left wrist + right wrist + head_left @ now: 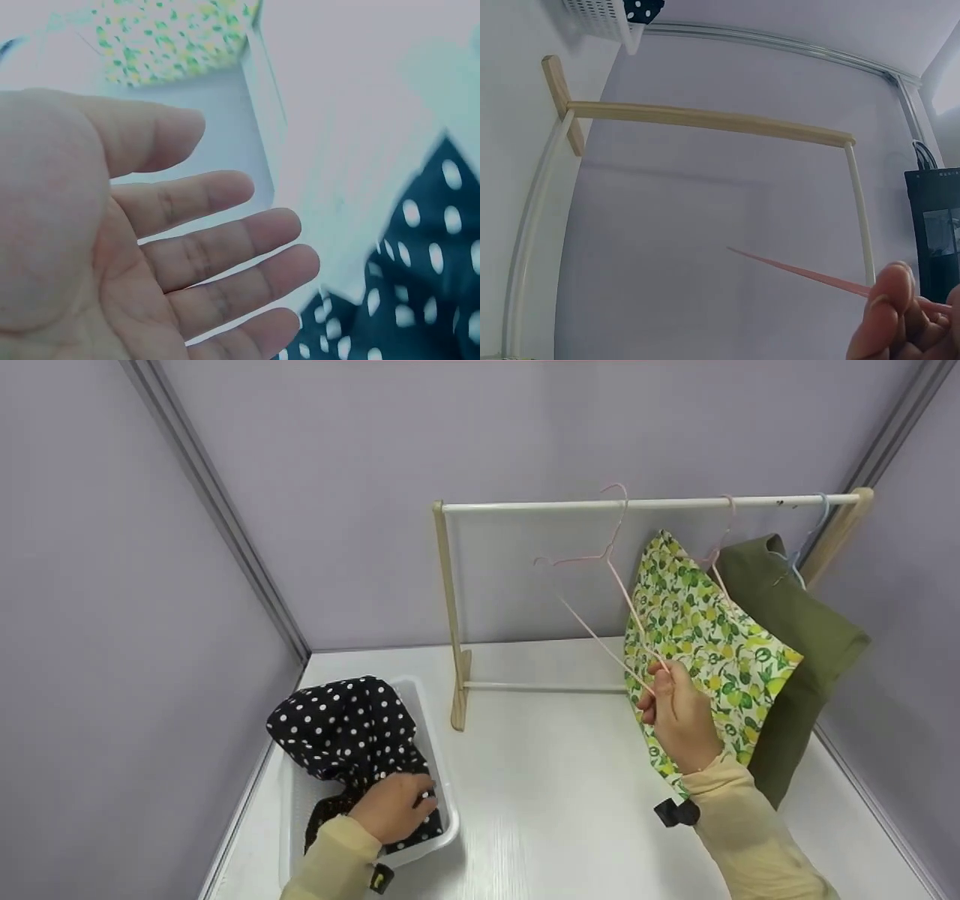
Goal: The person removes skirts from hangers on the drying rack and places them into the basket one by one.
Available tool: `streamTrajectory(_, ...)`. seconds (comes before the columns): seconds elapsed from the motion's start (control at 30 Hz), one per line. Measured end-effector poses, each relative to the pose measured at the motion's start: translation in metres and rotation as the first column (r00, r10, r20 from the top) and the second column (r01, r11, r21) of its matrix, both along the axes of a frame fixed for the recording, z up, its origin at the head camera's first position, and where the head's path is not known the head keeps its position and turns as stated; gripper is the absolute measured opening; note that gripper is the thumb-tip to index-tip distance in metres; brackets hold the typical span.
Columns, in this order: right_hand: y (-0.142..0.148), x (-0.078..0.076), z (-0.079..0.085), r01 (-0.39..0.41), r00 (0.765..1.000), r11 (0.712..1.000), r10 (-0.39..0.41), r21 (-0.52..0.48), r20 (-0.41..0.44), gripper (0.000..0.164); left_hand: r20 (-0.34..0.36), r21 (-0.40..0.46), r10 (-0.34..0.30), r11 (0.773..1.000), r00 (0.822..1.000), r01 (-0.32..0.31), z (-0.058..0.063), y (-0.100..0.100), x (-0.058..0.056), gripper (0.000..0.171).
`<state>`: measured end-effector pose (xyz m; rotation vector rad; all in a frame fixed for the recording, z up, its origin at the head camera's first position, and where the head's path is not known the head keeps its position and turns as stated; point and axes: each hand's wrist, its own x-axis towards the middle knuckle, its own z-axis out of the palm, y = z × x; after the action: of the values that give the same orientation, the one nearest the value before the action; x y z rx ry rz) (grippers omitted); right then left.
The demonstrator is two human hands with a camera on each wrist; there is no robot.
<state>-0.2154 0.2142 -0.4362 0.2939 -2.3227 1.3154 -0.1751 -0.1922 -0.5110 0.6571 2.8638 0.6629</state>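
Observation:
My right hand (682, 720) grips one end of a pink wire hanger (624, 591), thumb and fingers closed around it. The hanger carries no cloth, and its hook overlaps the rack's top rail; I cannot tell whether it hangs on it. In the right wrist view a length of the pink hanger (817, 277) runs out from the fingers. Over the white basket (448, 802) at the left is my left hand (394, 808), close to a black cloth with white dots (349, 727). The left wrist view shows its fingers extended and spread, holding nothing.
A clothes rack with a white top rail (525, 507) and wooden legs (448, 592) stands at the back. On its right side hang a lemon-print cloth (697, 622) on a pink hanger and an olive-green garment (802, 637) on a blue one. Grey panels surround the white table.

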Motion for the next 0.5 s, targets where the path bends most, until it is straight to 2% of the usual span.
streamTrajectory(0.2, -0.007, -0.005, -0.019, 0.057, 0.997, 0.990, -0.051, 0.131, -0.052, 0.028, 0.020, 0.039, -0.043, 0.998, 0.999, 0.042, -0.006, 0.026, 0.002, 0.029)
streamTrajectory(0.5, -0.020, -0.008, -0.038, 0.035, 0.995, 0.980, -0.015, 0.194, -0.103, 0.016, 0.004, 0.087, -0.097, 0.992, 0.995, 0.096, -0.015, 0.055, 0.004, 0.025)
